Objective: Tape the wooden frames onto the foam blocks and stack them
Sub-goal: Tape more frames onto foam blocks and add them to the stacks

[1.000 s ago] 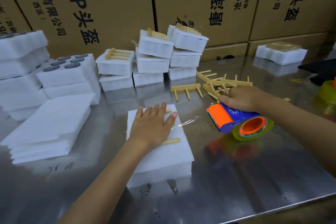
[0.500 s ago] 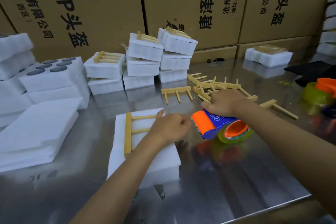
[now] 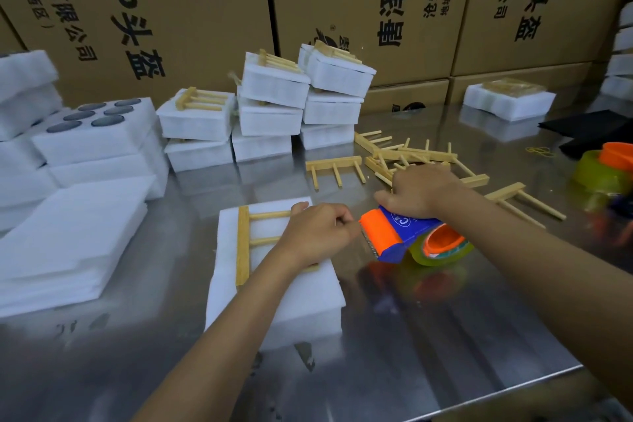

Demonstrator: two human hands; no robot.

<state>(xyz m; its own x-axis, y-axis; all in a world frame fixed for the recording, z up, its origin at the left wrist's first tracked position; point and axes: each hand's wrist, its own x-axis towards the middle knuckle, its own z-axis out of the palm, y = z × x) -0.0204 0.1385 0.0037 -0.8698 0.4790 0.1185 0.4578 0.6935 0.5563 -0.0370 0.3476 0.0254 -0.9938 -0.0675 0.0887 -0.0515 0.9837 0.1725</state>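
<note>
On the near foam block (image 3: 274, 295) lies a wooden frame (image 3: 244, 243), left hand (image 3: 315, 233) curled at its right edge, likely pinching the tape end. Right hand (image 3: 419, 192) grips tape dispenser (image 3: 407, 236) close beside, ready to pull across. Finished stacks (image 3: 274, 103) sit behind.

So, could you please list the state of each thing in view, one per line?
left hand: fingers curled, pinching at the dispenser's blade, resting on the frame
right hand: gripping the tape dispenser
tape dispenser: held just right of the block
wooden frame: lying flat on the foam block
foam block: flat on the table
finished blocks: stacked, frames on top
loose frames: heaped on the table
</note>
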